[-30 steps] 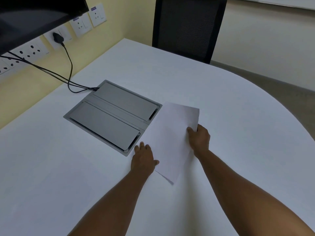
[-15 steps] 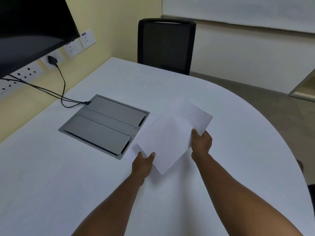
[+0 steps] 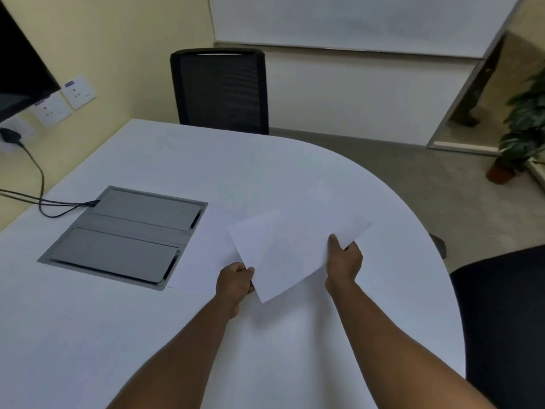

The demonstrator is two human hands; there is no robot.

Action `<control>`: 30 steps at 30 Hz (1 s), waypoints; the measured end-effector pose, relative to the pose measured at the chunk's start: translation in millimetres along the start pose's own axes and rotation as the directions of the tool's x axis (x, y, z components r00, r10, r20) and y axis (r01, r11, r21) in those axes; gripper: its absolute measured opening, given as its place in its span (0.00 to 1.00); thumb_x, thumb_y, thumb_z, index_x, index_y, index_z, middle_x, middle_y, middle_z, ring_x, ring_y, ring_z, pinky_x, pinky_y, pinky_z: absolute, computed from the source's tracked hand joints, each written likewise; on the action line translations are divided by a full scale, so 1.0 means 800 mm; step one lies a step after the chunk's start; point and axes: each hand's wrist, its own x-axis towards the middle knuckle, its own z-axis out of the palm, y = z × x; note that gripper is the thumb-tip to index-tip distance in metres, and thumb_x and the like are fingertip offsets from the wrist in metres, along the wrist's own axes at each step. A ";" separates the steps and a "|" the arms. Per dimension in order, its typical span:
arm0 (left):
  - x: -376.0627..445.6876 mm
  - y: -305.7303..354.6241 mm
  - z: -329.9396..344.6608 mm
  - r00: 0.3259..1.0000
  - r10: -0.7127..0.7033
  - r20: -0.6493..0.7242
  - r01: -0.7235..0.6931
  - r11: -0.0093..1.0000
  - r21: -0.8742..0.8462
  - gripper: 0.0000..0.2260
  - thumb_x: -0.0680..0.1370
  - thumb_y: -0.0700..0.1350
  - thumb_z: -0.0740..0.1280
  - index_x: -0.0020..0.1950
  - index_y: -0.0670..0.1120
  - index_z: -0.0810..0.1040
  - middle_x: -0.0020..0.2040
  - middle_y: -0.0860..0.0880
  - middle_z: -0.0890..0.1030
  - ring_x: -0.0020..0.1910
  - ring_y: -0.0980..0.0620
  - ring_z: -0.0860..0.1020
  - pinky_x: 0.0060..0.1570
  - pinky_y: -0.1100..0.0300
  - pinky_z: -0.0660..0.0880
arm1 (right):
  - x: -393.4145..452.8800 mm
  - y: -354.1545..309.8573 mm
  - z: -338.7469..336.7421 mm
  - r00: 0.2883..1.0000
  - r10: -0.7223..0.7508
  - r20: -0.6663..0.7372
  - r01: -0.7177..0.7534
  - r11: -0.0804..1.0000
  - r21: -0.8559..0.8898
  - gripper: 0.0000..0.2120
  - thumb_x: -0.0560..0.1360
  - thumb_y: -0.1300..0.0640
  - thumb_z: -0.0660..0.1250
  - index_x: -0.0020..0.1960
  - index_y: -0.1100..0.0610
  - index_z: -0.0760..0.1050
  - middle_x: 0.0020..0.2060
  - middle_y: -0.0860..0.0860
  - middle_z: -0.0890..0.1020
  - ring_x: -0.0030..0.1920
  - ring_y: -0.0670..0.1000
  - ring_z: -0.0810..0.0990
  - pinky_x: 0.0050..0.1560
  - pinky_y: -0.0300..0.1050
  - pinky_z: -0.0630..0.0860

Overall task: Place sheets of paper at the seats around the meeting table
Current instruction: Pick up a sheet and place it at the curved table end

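Observation:
A white sheet of paper (image 3: 290,252) is held just above the white meeting table (image 3: 265,169), tilted, with both hands on it. My left hand (image 3: 234,280) pinches its near left corner. My right hand (image 3: 345,258) grips its right edge, thumb on top. More white paper (image 3: 206,249) lies flat on the table under and left of the held sheet, next to the grey box. A black chair (image 3: 221,90) stands at the table's far end. Another black chair (image 3: 501,317) is at the right side.
A grey cable box with two lids (image 3: 124,234) is set into the table at the left, with black cables (image 3: 38,199) running to wall sockets (image 3: 67,98). A dark screen (image 3: 17,69) hangs at upper left. A potted plant (image 3: 525,128) stands on the floor at the right.
The sheet has been lifted off the table and turned, and carried to the right. Both hands moved with it. My view has risen and swung right, showing the far chair and the floor.

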 end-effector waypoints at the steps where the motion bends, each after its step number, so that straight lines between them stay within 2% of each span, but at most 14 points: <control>1: 0.001 0.004 0.008 1.000 0.023 0.004 -0.023 0.999 0.034 0.07 0.79 0.42 0.67 0.44 0.38 0.79 0.41 0.42 0.82 0.37 0.47 0.79 0.49 0.52 0.80 | 0.003 0.001 -0.013 1.000 -0.010 -0.019 0.009 1.000 -0.015 0.06 0.76 0.54 0.70 0.53 0.54 0.80 0.46 0.46 0.84 0.50 0.52 0.83 0.57 0.51 0.80; 4: 0.003 0.016 0.031 0.997 0.080 0.020 -0.082 0.990 0.113 0.08 0.79 0.42 0.66 0.42 0.39 0.79 0.42 0.42 0.82 0.39 0.46 0.79 0.50 0.50 0.80 | 0.010 0.008 -0.052 0.996 -0.002 -0.084 0.001 1.000 -0.020 0.05 0.77 0.54 0.69 0.51 0.53 0.80 0.44 0.46 0.84 0.49 0.53 0.83 0.57 0.58 0.81; 6: 0.005 0.022 0.046 0.993 0.108 0.038 -0.113 0.982 0.153 0.09 0.78 0.43 0.66 0.43 0.38 0.79 0.42 0.41 0.82 0.39 0.45 0.79 0.51 0.48 0.80 | 0.012 0.015 -0.076 0.990 0.023 -0.141 -0.025 1.000 -0.012 0.03 0.77 0.54 0.69 0.49 0.52 0.80 0.44 0.46 0.84 0.49 0.53 0.83 0.56 0.58 0.81; 8: 0.007 0.025 0.063 0.989 0.128 0.068 -0.139 0.971 0.195 0.08 0.78 0.43 0.66 0.41 0.40 0.78 0.41 0.42 0.82 0.39 0.45 0.79 0.51 0.47 0.80 | 0.013 0.023 -0.099 0.979 0.053 -0.198 -0.054 0.999 -0.001 0.02 0.77 0.54 0.69 0.46 0.50 0.79 0.42 0.45 0.83 0.47 0.52 0.83 0.55 0.58 0.82; 11: 0.008 0.024 0.085 0.983 0.156 0.100 -0.178 0.945 0.276 0.10 0.78 0.43 0.66 0.38 0.42 0.75 0.38 0.44 0.78 0.37 0.46 0.76 0.48 0.48 0.79 | 0.014 0.038 -0.132 0.954 0.104 -0.280 -0.102 0.995 0.024 0.09 0.77 0.54 0.69 0.38 0.49 0.77 0.37 0.46 0.82 0.41 0.51 0.82 0.48 0.55 0.83; 14: 0.009 0.016 0.106 0.975 0.194 0.109 -0.220 0.908 0.356 0.11 0.78 0.43 0.66 0.36 0.44 0.72 0.36 0.45 0.74 0.37 0.47 0.72 0.43 0.53 0.73 | 0.015 0.054 -0.164 0.928 0.157 -0.339 -0.147 0.988 0.055 0.13 0.77 0.54 0.69 0.36 0.57 0.74 0.35 0.51 0.81 0.39 0.55 0.82 0.37 0.45 0.80; 17: 0.009 0.009 0.124 0.970 0.212 0.116 -0.242 0.878 0.412 0.10 0.78 0.43 0.66 0.37 0.44 0.73 0.36 0.47 0.75 0.37 0.47 0.72 0.41 0.56 0.69 | 0.015 0.068 -0.194 0.908 0.174 -0.381 -0.181 0.983 0.019 0.18 0.77 0.54 0.68 0.32 0.59 0.69 0.32 0.53 0.78 0.35 0.57 0.81 0.37 0.47 0.79; 19: 0.008 0.004 0.135 0.964 0.237 0.125 -0.268 0.846 0.460 0.13 0.78 0.42 0.65 0.34 0.46 0.70 0.33 0.49 0.72 0.36 0.47 0.70 0.38 0.58 0.66 | 0.014 0.076 -0.213 0.896 0.192 -0.400 -0.206 0.978 0.007 0.18 0.77 0.55 0.68 0.31 0.58 0.66 0.31 0.53 0.77 0.34 0.56 0.81 0.38 0.47 0.80; 22: 0.010 -0.008 0.148 0.956 0.258 0.141 -0.294 0.800 0.523 0.11 0.78 0.41 0.65 0.35 0.43 0.72 0.34 0.49 0.73 0.37 0.47 0.70 0.36 0.57 0.64 | 0.014 0.085 -0.238 0.891 0.200 -0.408 -0.232 0.972 -0.031 0.17 0.76 0.55 0.67 0.32 0.58 0.65 0.31 0.55 0.77 0.35 0.56 0.82 0.38 0.48 0.79; 24: 0.011 -0.016 0.153 0.951 0.271 0.149 -0.307 0.773 0.554 0.08 0.78 0.42 0.64 0.41 0.40 0.76 0.37 0.46 0.77 0.39 0.46 0.73 0.38 0.57 0.66 | 0.014 0.091 -0.253 0.890 0.208 -0.405 -0.240 0.970 -0.030 0.13 0.76 0.56 0.67 0.34 0.57 0.71 0.34 0.54 0.80 0.37 0.55 0.84 0.39 0.47 0.81; 26: 0.014 -0.023 0.158 0.944 0.291 0.154 -0.325 0.748 0.579 0.07 0.78 0.42 0.64 0.44 0.39 0.78 0.40 0.44 0.79 0.41 0.45 0.75 0.40 0.57 0.66 | 0.012 0.093 -0.267 0.888 0.210 -0.409 -0.247 0.968 -0.039 0.06 0.77 0.57 0.66 0.41 0.52 0.78 0.37 0.53 0.84 0.37 0.52 0.85 0.37 0.45 0.80; 28: 0.016 -0.028 0.163 0.940 0.302 0.160 -0.336 0.732 0.593 0.07 0.78 0.42 0.64 0.44 0.40 0.78 0.41 0.44 0.80 0.42 0.45 0.75 0.41 0.58 0.66 | 0.011 0.097 -0.278 0.890 0.202 -0.408 -0.255 0.964 -0.080 0.06 0.76 0.58 0.65 0.46 0.50 0.80 0.37 0.53 0.85 0.34 0.51 0.83 0.34 0.43 0.78; 30: 0.018 -0.033 0.168 0.938 0.303 0.166 -0.339 0.719 0.607 0.07 0.77 0.42 0.64 0.43 0.40 0.78 0.41 0.44 0.80 0.42 0.45 0.75 0.41 0.58 0.66 | 0.011 0.102 -0.287 0.896 0.202 -0.394 -0.269 0.955 -0.122 0.07 0.75 0.60 0.64 0.48 0.51 0.80 0.38 0.54 0.85 0.35 0.53 0.82 0.35 0.45 0.80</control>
